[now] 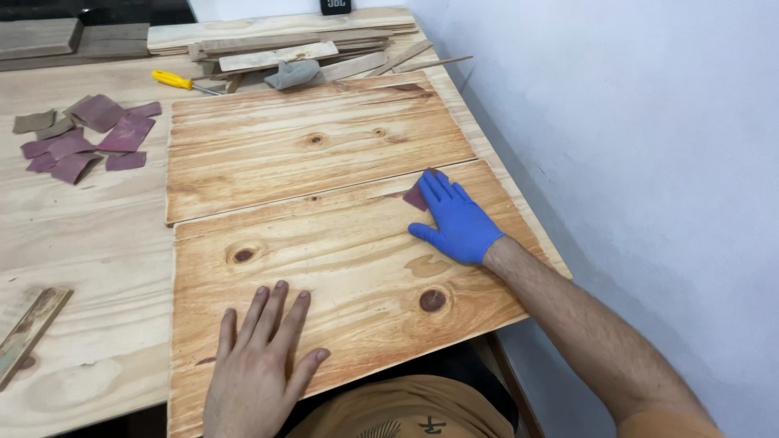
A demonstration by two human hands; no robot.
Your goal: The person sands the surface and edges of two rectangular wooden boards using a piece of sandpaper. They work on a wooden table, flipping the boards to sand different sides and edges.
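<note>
Fingers of right hand point(456, 223) pressed flat on sandpaper scrap point(417, 196); left hand point(258, 369) splayed, gripping nothing.
Near pine board point(341, 284) lies on workbench point(89, 243): likely stiff, light; steady by palm, lift at edges.

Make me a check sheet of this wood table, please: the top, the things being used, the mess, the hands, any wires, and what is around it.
Surface: pale plywood table, bare part at the left.
Job's things: near pine board with dark knots; far pine board lying just behind it; a reddish sandpaper piece under the gloved fingers.
Clutter: used sandpaper scraps at the left; yellow-handled tool; grey glove; stacked wood strips at the back; a wood offcut at the near left.
Hands: left hand bare, flat on the near board; right hand in a blue glove, pressing the sandpaper piece on that board.
Cables: nothing seen.
Surroundings: white wall on the right.
</note>
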